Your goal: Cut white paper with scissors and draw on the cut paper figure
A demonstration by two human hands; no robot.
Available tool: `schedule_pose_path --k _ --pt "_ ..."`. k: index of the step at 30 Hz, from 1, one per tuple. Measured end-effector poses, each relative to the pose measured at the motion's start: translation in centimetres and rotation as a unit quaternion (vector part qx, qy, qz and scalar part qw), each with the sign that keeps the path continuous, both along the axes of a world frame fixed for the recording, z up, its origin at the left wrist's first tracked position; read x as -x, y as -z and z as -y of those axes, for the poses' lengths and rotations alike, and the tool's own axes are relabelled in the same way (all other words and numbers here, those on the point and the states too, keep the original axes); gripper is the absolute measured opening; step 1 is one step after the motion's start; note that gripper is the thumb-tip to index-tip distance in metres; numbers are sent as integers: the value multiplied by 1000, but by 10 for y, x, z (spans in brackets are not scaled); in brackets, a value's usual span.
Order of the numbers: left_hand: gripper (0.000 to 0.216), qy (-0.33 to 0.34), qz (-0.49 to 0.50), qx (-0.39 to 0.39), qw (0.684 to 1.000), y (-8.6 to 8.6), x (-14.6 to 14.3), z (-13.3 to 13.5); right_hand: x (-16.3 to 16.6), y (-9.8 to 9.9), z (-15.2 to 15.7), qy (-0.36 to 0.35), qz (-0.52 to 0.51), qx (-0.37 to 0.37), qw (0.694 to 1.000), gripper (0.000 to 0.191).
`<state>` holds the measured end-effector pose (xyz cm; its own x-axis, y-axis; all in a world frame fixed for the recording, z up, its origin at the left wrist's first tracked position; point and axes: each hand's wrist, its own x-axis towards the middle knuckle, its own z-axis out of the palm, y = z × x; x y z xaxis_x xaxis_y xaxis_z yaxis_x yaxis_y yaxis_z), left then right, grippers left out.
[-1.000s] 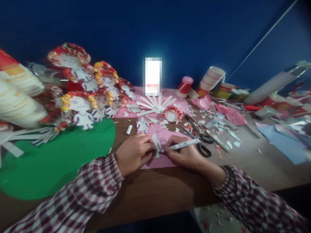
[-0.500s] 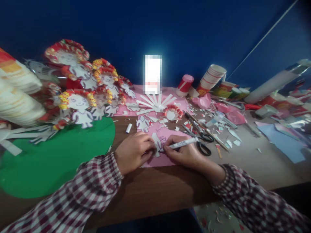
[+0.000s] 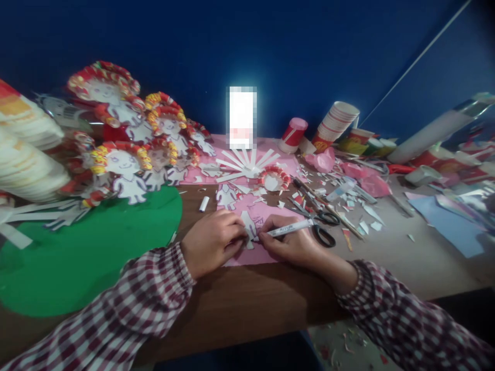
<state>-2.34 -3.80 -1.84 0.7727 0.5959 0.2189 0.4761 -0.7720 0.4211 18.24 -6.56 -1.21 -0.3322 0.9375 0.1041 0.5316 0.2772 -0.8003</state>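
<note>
A small white paper doll cutout (image 3: pixel 248 238) lies on a pink sheet (image 3: pixel 266 254) at the table's near middle. The curled fingers of my left hand (image 3: pixel 218 238) press together on its left edge. In my right hand (image 3: pixel 294 240) is a white acrylic marker (image 3: pixel 290 228), its tip at the cutout's lower right side. A dark purple line runs along part of the cutout's edge. Above my left hand lies another cutout (image 3: pixel 226 197), with a purple outline. The marker's white cap (image 3: pixel 204 204) rests on the brown wood.
Black-handled scissors (image 3: pixel 324 236) lie right of my right hand, among paper scraps (image 3: pixel 375 225). A green board (image 3: pixel 116 247) is on the left, with finished paper dolls (image 3: pixel 129 178) behind it. Stacked paper cups (image 3: pixel 338 126) stand at the back right.
The view has shifted very slightly. The marker's tip stays close to the cutout's right edge, with only a tiny movement. My left hand keeps its place on the cutout.
</note>
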Motion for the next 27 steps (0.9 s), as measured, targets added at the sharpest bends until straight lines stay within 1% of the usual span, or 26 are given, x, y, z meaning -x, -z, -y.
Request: schedule_pose_path --k 10,17,22,27 --pt "17 -6 -14 11 1000 -2 -1 1 -3 6 -1 -10 -1 3 1000 8" --pt "18 -9 -11 15 1000 -2 0 1 -3 8 -1 -5 -3 -15 1000 10" --pt "18 -7 -12 19 1000 -2 -1 0 -2 8 -2 8 5 -9 1000 13" --pt "19 -8 -16 21 1000 -2 -1 0 -2 5 -3 36 -13 -13 999 15"
